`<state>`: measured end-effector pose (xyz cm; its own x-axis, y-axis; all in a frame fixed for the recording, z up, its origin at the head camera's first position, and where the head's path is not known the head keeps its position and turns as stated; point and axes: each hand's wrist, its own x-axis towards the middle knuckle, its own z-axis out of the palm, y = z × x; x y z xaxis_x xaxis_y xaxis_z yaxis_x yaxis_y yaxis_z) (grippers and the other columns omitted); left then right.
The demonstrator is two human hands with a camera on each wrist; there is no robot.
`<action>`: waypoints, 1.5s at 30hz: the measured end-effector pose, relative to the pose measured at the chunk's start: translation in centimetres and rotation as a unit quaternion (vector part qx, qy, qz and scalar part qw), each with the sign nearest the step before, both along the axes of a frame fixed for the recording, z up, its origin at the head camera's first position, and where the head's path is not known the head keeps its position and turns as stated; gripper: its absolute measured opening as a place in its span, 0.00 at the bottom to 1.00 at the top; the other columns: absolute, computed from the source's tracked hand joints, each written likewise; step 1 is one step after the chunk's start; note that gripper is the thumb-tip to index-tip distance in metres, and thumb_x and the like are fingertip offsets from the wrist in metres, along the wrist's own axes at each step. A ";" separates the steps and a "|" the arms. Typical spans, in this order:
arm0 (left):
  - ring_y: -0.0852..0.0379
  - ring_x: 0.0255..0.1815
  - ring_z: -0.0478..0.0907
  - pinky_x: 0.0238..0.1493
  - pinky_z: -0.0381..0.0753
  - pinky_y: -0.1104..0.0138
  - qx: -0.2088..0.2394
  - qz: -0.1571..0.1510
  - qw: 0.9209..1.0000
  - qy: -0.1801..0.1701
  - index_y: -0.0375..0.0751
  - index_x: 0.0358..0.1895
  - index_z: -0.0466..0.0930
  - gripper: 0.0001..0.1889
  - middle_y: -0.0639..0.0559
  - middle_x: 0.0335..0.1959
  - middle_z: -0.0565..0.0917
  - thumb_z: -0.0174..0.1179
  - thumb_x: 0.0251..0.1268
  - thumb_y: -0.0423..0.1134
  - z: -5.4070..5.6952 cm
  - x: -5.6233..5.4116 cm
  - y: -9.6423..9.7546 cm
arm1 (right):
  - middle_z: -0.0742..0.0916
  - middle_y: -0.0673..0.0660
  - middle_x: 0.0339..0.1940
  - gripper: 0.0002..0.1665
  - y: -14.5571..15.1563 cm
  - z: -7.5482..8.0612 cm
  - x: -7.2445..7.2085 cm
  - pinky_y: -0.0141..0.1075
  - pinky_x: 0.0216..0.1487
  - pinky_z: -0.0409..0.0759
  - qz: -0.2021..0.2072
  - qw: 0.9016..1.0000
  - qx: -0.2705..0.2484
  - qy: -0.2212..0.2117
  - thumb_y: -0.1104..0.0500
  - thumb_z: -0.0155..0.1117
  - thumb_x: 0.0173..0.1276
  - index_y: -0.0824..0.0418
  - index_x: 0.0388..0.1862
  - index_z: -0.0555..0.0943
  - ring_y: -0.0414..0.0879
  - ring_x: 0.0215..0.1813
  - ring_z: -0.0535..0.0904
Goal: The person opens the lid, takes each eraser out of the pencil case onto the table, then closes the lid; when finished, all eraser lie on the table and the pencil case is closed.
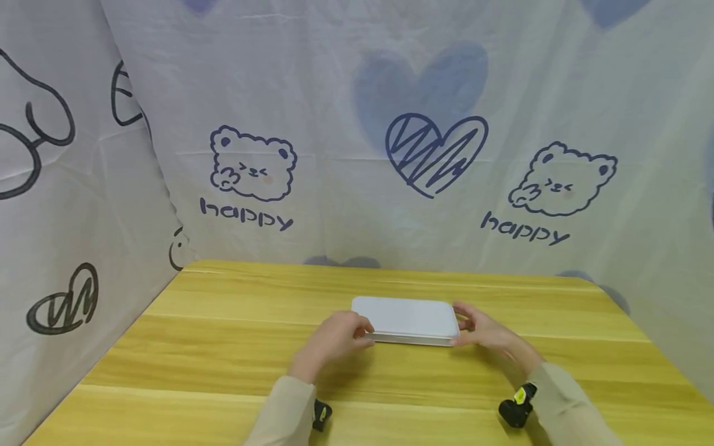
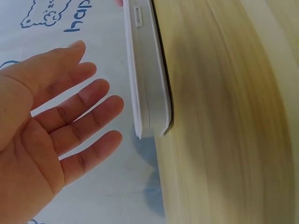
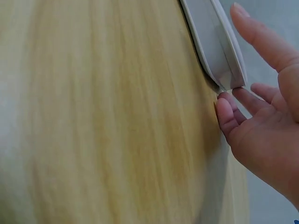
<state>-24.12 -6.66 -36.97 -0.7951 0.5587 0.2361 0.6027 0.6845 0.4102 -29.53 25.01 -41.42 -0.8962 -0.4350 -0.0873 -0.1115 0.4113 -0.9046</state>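
Note:
A flat white case with rounded corners lies on the wooden table. Its front side shows a seam and a small slot-shaped latch in the left wrist view. By the left end of the case is my left hand, its fingers spread and slightly bent with a gap to the case in the left wrist view. My right hand is at the opposite end. In the right wrist view, fingertips of that hand lie right at the case's end, low near the tabletop, while the thumb points along the case.
The yellow wood-grain table spreads around the case on every side. Behind it hangs a pale curtain printed with hearts and bear faces, and another cloth borders the left. Each wrist wears a dark device.

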 end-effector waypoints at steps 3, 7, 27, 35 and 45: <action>0.58 0.28 0.73 0.32 0.72 0.70 0.001 -0.004 1.000 -0.003 0.34 0.36 0.82 0.09 0.53 0.26 0.79 0.63 0.52 0.36 -0.1 -0.4 0.5 | 0.52 0.71 0.67 0.57 -0.1 0.0 -0.1 0.53 0.57 0.58 0.001 1.000 0.006 -0.009 0.63 0.70 0.50 0.72 0.68 0.42 0.58 0.54 0.64; 0.60 0.28 0.74 0.33 0.72 0.72 0.000 -0.013 1.000 -0.005 0.35 0.36 0.82 0.09 0.54 0.26 0.79 0.64 0.51 0.35 -0.4 -1.1 1.4 | 0.48 0.70 0.68 0.60 -0.1 -0.1 -0.4 0.53 0.57 0.55 0.014 1.000 -0.001 -0.009 0.65 0.70 0.49 0.70 0.69 0.38 0.59 0.54 0.62; 0.65 0.28 0.72 0.32 0.70 0.75 0.002 -0.038 0.998 -0.052 0.40 0.36 0.83 0.10 0.56 0.25 0.79 0.67 0.47 0.35 -0.8 -3.9 5.6 | 0.60 0.74 0.62 0.61 -0.1 -0.7 -1.0 0.51 0.58 0.58 0.030 0.999 -0.004 0.010 0.66 0.72 0.46 0.74 0.67 0.40 0.59 0.54 0.64; 0.63 0.29 0.71 0.34 0.70 0.74 -0.054 -0.040 0.998 -0.020 0.42 0.35 0.83 0.13 0.55 0.26 0.78 0.71 0.42 0.37 -1.0 -4.5 6.5 | 0.63 0.72 0.60 0.61 0.1 -0.8 -1.1 0.52 0.57 0.57 0.022 1.000 0.000 0.011 0.65 0.73 0.45 0.73 0.68 0.42 0.57 0.52 0.65; 0.63 0.30 0.69 0.34 0.69 0.74 -0.114 -0.057 0.991 0.033 0.46 0.34 0.82 0.15 0.58 0.28 0.74 0.72 0.38 0.40 -1.3 -5.1 6.6 | 0.62 0.72 0.60 0.59 0.0 -0.8 -0.9 0.46 0.55 0.60 0.038 0.999 0.000 0.023 0.66 0.71 0.47 0.75 0.67 0.41 0.56 0.51 0.65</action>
<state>-29.26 -0.02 -38.29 -0.7102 0.6894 0.1426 0.7024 0.6801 0.2101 -30.41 25.05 -42.25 -0.8635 -0.5022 -0.0469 -0.1838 0.3999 -0.8979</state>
